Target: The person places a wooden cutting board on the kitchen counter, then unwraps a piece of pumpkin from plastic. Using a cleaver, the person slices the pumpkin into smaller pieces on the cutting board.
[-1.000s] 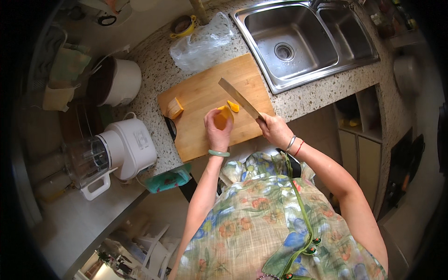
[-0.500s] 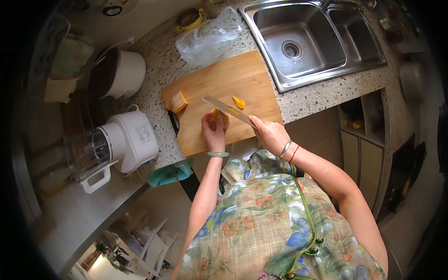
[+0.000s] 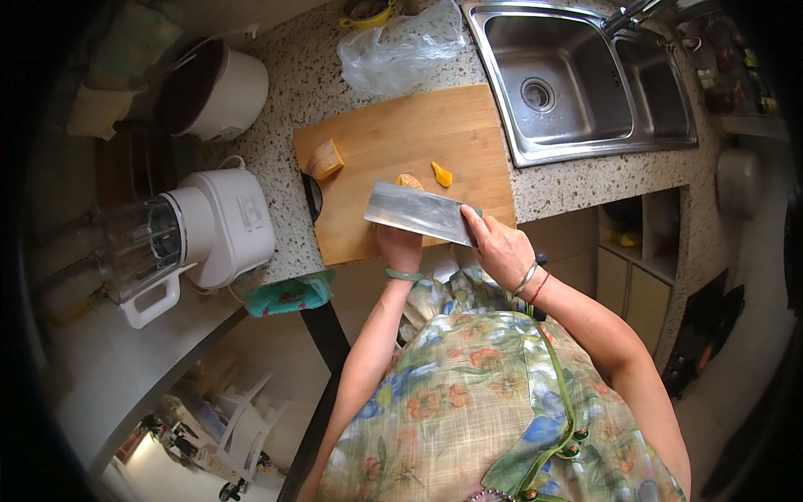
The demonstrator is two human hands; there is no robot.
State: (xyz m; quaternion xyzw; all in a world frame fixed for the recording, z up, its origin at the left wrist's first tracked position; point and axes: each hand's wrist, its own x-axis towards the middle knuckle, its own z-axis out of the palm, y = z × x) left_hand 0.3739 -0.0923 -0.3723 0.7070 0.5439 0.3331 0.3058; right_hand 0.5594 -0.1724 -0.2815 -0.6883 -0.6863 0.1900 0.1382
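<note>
My right hand point(image 3: 504, 253) grips the handle of a cleaver point(image 3: 418, 211). The wide blade lies turned broadside over the near part of a wooden cutting board point(image 3: 376, 130). Below the blade is my left hand point(image 3: 400, 244), its fingers hidden by the steel. A piece of orange-fleshed pumpkin point(image 3: 409, 180) peeks out past the blade's far edge, mostly covered. To its right on the board lies a small orange pumpkin slice point(image 3: 442, 174). A larger tan-skinned pumpkin chunk point(image 3: 326, 159) rests at the board's left side.
Beyond the board are a crumpled clear plastic bag point(image 3: 401, 52) and a yellow-rimmed bowl point(image 3: 368, 12). A double steel sink point(image 3: 577, 151) borders it at right. At left stand a white blender point(image 3: 222, 222) and a white rice cooker point(image 3: 230, 92). A teal bag point(image 3: 288, 294) hangs at the counter's edge.
The cleaver has come nearer to me, and its blade has turned from edge-on to broadside, now covering my left fingers. The view has shifted slightly.
</note>
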